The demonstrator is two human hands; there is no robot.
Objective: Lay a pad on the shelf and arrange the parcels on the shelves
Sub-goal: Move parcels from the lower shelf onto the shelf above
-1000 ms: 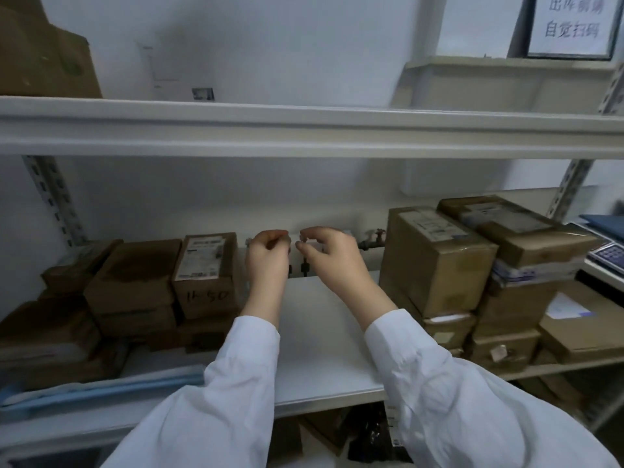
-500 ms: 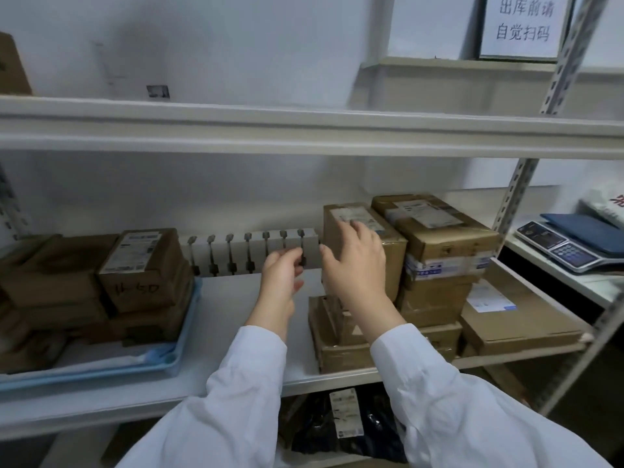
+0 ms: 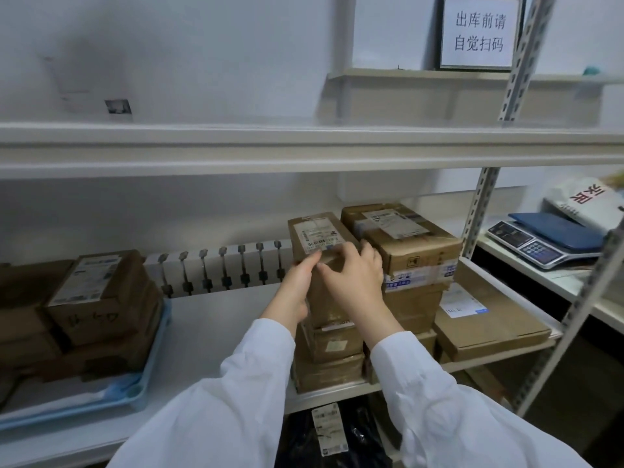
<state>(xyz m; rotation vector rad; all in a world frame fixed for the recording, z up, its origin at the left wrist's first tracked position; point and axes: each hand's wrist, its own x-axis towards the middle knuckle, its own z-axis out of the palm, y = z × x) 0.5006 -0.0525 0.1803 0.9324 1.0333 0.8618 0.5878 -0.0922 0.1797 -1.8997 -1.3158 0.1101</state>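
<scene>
Left end first: the light blue pad (image 3: pixel 143 390) is already down on the middle shelf (image 3: pixel 216 332). It's more of a shallow tray with a raised rim, and it's carrying a pile of brown parcels, including the labelled parcel (image 3: pixel 98 288) with handwriting on its front. So we'd call the pad step done, and we're onto arranging.

The middle stretch of shelf is bare, with a white ribbed radiator (image 3: pixel 219 265) against the back wall.

Then our hands. Our left hand (image 3: pixel 297 285) grips the left side of the upright parcel (image 3: pixel 315 236), and our right hand (image 3: pixel 354 278) wraps over its front with the fingers hooked round the right edge. So both are grasping it. That parcel sits on top of two lower boxes (image 3: pixel 329 359), tight against the taped parcel (image 3: pixel 412 244) crowning the next stack.

We reckon the next move is lifting it straight up clear of its neighbour, then carrying it left. It's tall and narrow, so it could tip.

Further right, a flat parcel (image 3: pixel 493 322) lies on the shelf, and a digital scale (image 3: pixel 537 244) sits on the next rack.
</scene>
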